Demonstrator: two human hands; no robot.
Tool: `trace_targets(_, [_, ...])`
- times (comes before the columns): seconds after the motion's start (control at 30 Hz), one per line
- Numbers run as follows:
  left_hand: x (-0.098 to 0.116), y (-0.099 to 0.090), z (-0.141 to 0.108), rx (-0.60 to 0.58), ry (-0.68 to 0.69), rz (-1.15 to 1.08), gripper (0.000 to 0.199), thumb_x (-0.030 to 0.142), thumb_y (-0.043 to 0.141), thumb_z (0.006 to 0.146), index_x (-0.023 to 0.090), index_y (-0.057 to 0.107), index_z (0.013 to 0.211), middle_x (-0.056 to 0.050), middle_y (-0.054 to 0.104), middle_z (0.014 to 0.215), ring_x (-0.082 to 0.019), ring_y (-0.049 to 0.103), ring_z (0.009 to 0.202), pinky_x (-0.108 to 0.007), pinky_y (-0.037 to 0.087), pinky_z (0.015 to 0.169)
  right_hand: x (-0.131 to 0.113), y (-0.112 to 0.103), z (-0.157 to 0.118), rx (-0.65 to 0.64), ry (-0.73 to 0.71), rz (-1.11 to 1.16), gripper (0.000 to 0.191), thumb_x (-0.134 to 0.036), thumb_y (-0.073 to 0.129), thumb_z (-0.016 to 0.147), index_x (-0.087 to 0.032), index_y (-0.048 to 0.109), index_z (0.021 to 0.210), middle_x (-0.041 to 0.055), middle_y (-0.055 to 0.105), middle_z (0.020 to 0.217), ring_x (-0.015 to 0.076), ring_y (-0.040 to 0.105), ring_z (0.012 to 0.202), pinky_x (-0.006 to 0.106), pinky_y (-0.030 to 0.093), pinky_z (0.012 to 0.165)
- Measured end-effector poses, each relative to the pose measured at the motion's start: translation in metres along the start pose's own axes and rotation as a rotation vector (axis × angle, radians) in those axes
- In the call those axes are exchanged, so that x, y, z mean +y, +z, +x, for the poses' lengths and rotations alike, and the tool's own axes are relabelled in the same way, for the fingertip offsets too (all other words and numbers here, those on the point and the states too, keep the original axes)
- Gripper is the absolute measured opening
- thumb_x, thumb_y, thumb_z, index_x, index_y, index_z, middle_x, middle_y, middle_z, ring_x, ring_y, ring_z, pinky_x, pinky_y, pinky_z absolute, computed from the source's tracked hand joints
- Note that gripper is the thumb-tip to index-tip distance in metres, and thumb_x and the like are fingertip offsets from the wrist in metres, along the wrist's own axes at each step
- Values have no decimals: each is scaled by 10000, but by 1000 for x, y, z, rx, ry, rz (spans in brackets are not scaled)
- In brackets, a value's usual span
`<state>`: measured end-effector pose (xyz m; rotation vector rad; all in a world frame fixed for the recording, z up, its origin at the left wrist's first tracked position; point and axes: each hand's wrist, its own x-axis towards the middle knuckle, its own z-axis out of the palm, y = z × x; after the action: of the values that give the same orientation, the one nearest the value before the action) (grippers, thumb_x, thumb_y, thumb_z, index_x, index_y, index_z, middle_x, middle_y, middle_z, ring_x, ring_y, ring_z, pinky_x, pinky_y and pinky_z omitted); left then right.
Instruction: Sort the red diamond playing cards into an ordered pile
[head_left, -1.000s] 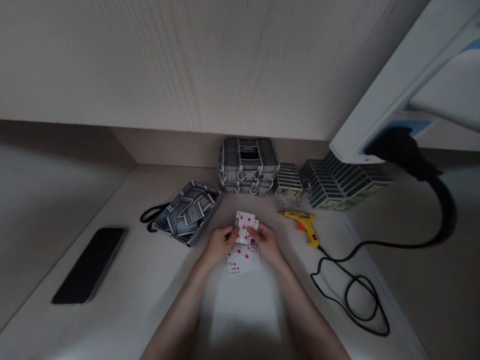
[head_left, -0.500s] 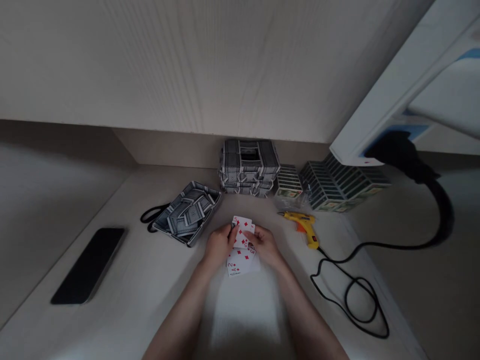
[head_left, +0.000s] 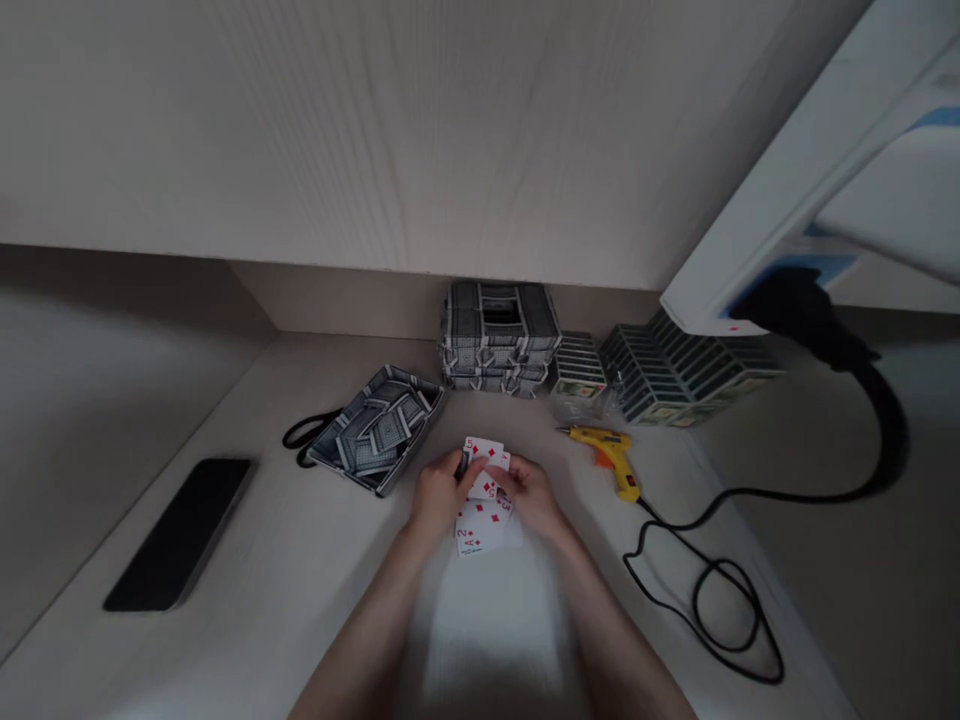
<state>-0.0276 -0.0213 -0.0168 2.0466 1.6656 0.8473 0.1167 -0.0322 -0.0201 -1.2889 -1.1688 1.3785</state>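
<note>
My left hand (head_left: 439, 493) is closed on the left edge of some playing cards (head_left: 485, 484), thumb on their faces. The top one is a five of diamonds. From the right, my right hand (head_left: 531, 490) pinches the same cards, its thumb reaching across the face. Just below, several fanned playing cards (head_left: 484, 530) with red and black marks lie face up on the table, a two and an ace among them. The fingers beneath the held cards are hidden.
A tray (head_left: 379, 487) of folded cards stands left, scissors handles (head_left: 303, 436) beside it. A phone (head_left: 180, 535) lies further left. Behind is a card-built box (head_left: 499, 340); to its right, stacked packs (head_left: 660, 370). A yellow glue gun (head_left: 611, 455) trails a black cable (head_left: 694, 605).
My right thumb has slid up and left over the face of the five of diamonds. Both hands keep their hold, and the whole view has shifted very slightly.
</note>
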Motion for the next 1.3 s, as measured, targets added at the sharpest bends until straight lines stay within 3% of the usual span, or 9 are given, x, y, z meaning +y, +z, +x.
trace_targets(0.17, [1,4,-2,11,27,92,366,394,323,867,168,508,647,-28,560,568,-120,497,515,-227,304,501,0,1,0,-26,-16,2,326,-453,580,698,-134,600,756,-24,538,564,79,418,479,194,327,448])
trace_targets(0.47, [3,6,-4,11,41,37,386,350,271,883,166,514,645,-35,570,558,-122,517,510,-228,311,490,5,-2,2,-51,-27,18,325,-454,592,689,-129,590,706,-30,496,539,74,377,475,193,296,440])
trace_targets(1.0, [4,4,-7,57,76,-18,489,353,225,888,176,474,508,-23,514,448,-96,441,404,-234,253,435,-2,-4,1,-90,0,49,287,-417,616,675,-132,598,690,-25,510,564,82,393,505,200,317,469])
trace_targets(1.3, [3,3,-7,52,18,-42,507,359,206,891,164,489,519,-16,489,428,-89,397,381,-232,249,423,-2,-5,2,-119,74,122,319,-429,660,631,-126,569,587,-37,470,512,64,354,465,200,292,454])
